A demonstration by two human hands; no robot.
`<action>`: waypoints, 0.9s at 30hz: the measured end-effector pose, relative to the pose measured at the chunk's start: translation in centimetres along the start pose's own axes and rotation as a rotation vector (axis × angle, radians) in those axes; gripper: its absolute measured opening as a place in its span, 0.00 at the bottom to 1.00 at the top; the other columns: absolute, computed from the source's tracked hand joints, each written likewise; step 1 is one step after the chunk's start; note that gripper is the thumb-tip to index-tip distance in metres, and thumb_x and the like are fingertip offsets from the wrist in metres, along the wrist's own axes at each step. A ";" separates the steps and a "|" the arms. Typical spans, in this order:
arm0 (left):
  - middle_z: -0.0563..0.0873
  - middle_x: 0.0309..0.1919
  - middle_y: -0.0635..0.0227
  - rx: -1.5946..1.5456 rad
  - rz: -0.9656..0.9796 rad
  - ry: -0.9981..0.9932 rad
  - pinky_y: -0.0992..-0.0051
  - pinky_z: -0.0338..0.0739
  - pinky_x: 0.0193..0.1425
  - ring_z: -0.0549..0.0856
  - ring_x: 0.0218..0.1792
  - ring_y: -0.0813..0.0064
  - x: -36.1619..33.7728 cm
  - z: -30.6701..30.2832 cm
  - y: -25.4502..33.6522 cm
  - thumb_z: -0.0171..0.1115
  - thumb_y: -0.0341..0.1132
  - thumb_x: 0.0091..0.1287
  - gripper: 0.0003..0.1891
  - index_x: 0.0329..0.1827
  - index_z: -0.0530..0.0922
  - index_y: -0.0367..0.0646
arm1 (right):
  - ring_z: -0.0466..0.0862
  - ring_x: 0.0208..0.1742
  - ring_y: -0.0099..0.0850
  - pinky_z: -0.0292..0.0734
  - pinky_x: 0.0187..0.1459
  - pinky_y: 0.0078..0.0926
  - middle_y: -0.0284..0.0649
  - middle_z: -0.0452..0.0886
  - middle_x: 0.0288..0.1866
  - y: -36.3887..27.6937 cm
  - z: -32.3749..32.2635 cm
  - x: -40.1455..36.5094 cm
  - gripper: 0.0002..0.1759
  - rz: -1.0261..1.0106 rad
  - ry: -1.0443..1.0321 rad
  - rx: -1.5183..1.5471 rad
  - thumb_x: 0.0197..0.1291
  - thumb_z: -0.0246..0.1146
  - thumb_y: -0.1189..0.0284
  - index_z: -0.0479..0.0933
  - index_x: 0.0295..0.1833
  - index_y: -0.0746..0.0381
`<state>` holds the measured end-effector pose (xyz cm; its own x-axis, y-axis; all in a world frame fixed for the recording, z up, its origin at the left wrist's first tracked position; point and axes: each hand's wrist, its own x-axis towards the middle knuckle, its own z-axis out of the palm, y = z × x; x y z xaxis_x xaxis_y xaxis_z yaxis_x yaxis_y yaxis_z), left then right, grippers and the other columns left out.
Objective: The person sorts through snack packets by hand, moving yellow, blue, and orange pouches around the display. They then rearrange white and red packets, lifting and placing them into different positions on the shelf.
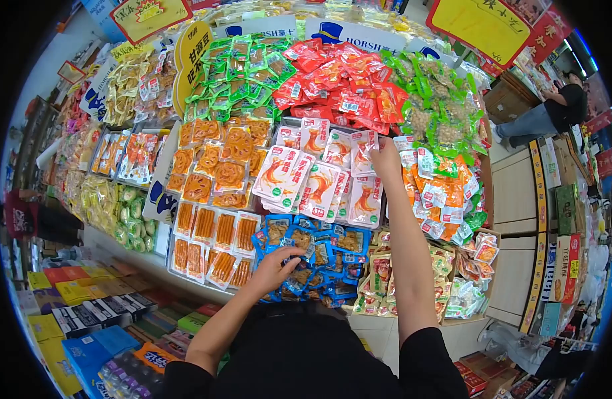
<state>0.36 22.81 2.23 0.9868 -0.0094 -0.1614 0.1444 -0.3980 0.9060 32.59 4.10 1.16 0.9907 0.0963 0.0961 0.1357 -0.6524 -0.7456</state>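
My right hand (pixel 384 159) reaches to the right edge of a tray of white and pink snack packs (pixel 319 189), its fingers closed on a white and pink pack (pixel 364 154) at the upper right. Lower down, my left hand (pixel 279 265) rests over the blue snack packs (pixel 319 263), thumb and fingers curled; whatever may lie between them cannot be made out. Orange packs (pixel 227 174) are left of the white and pink ones, and red packs (pixel 346 83) are just above them.
Green packs (pixel 239 66) and green-clear packs (pixel 439 106) fill the back. Brown stick packs (pixel 225 229) lie front left, orange-white packs (pixel 446 193) at right. Boxes (pixel 106 306) are stacked low left. A person (pixel 552 110) stands at far right, beyond cabinets (pixel 512 193).
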 end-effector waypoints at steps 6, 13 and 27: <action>0.82 0.49 0.57 0.013 0.012 -0.008 0.67 0.74 0.56 0.81 0.52 0.58 -0.1 0.1 0.4 0.57 0.35 0.68 0.12 0.51 0.79 0.41 | 0.83 0.41 0.47 0.76 0.43 0.39 0.50 0.83 0.39 1.3 0.5 0.3 0.20 0.196 -0.072 0.037 0.50 0.65 0.70 0.74 0.48 0.69; 0.83 0.48 0.57 -0.007 0.028 0.029 0.67 0.74 0.55 0.81 0.51 0.58 -0.2 0.0 0.2 0.57 0.34 0.68 0.12 0.51 0.79 0.41 | 0.79 0.50 0.48 0.75 0.51 0.40 0.52 0.79 0.48 -2.6 -0.7 -2.2 0.28 -0.027 0.072 -0.251 0.45 0.71 0.66 0.73 0.52 0.68; 0.83 0.47 0.57 -0.001 0.064 0.041 0.67 0.75 0.54 0.81 0.50 0.58 -0.6 -0.1 0.7 0.57 0.34 0.68 0.12 0.50 0.79 0.40 | 0.64 0.68 0.55 0.66 0.62 0.54 0.50 0.59 0.71 -5.3 -1.5 -4.8 0.48 -0.212 -0.430 -0.728 0.40 0.75 0.58 0.62 0.69 0.50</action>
<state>-0.14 22.59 2.98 0.9962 0.0026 -0.0871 0.0809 -0.3972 0.9142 27.11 5.93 5.61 0.8745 0.4497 -0.1817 0.4345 -0.8928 -0.1188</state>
